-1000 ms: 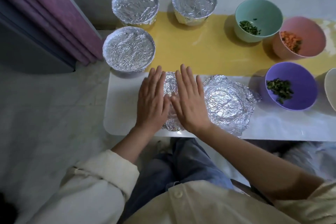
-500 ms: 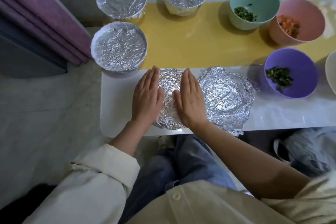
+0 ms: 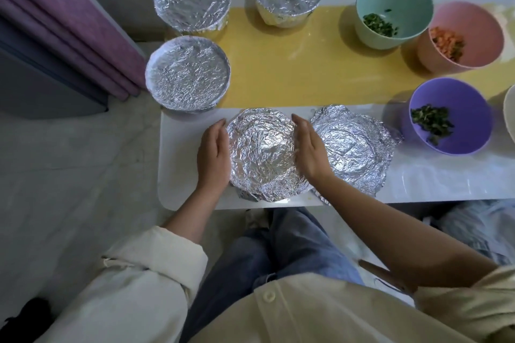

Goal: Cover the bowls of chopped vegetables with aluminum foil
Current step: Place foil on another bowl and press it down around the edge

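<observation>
Two straight-fingered hands, left hand (image 3: 213, 153) and right hand (image 3: 309, 147), are pressed against the sides of crumpled foil (image 3: 262, 153) between them, judged light, tearable, best lifted by its rim.

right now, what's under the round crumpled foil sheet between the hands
Only the white table shows around the round crumpled foil sheet, flanked by the left hand and right hand. Anything directly beneath is hidden.
</observation>
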{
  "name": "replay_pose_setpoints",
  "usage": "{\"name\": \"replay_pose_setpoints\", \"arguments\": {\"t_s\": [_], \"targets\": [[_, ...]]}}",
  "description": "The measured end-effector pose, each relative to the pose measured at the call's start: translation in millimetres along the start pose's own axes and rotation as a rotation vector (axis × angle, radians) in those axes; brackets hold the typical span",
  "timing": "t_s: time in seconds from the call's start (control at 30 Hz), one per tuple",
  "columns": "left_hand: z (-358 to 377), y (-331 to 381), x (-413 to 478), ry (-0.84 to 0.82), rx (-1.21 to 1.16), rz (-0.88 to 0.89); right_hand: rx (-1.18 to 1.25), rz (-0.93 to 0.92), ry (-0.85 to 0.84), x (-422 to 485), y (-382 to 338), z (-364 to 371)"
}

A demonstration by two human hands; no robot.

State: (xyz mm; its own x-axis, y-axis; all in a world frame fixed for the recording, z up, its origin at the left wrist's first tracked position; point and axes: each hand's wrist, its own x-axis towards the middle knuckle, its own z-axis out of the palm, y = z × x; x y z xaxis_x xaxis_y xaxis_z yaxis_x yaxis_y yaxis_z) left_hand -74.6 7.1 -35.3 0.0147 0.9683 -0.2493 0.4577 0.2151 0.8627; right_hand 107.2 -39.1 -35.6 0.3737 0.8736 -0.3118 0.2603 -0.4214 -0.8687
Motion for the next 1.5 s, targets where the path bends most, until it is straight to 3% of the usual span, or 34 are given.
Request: {"name": "replay_pose_setpoints", "arguments": {"t_s": [0.2,0.33,0.47,0.57,0.67,0.8,0.97,1.13,1.33,1.5], "targets": [[1.9,-4.1,-20.8,0.002,0.034,0.003,-0.168,-0.126,0.135,-18.0,-8.8,3.2],[-4.2,-6.7,-28.7,0.147,0.117,-0.054,-0.213,-0.164,0.005,-8.7,-11.2,10.1],[-10.7,-13.1,-43.9,0.240,0.290,-0.157,-0.349,-0.245,-0.281,24.9,-27.7,14.8],[-11.2,-21.7,-49.2,0.265,0.323,-0.177,-0.506,-0.435,-0.184,27.9,-38.0,21.2],[-12.7,-20.0,-48.6,0.287,0.301,0.091,-0.455,-0.620,0.087,-5.4,-45.0,20.3],[-10.9,-16.0,-36.8,0.159,0.467,0.457,-0.639,-0.770,0.022,-63.0,-18.3,17.7],[-2.7,-28.4,-23.4,-0.006,0.613,0.547,-0.763,-0.534,-0.060,-55.6,18.4,21.6],[1.3,-24.4,-23.1,0.044,0.514,0.469,-0.494,-0.556,-0.079,-37.5,21.1,17.1],[2.1,-22.8,-19.5,0.074,0.252,0.344,-0.202,-0.228,-0.077,-24.2,13.5,17.1],[-1.2,-23.6,-16.5,-0.001,-0.063,0.058,0.006,-0.100,-0.111,-5.3,9.1,13.3]]}}
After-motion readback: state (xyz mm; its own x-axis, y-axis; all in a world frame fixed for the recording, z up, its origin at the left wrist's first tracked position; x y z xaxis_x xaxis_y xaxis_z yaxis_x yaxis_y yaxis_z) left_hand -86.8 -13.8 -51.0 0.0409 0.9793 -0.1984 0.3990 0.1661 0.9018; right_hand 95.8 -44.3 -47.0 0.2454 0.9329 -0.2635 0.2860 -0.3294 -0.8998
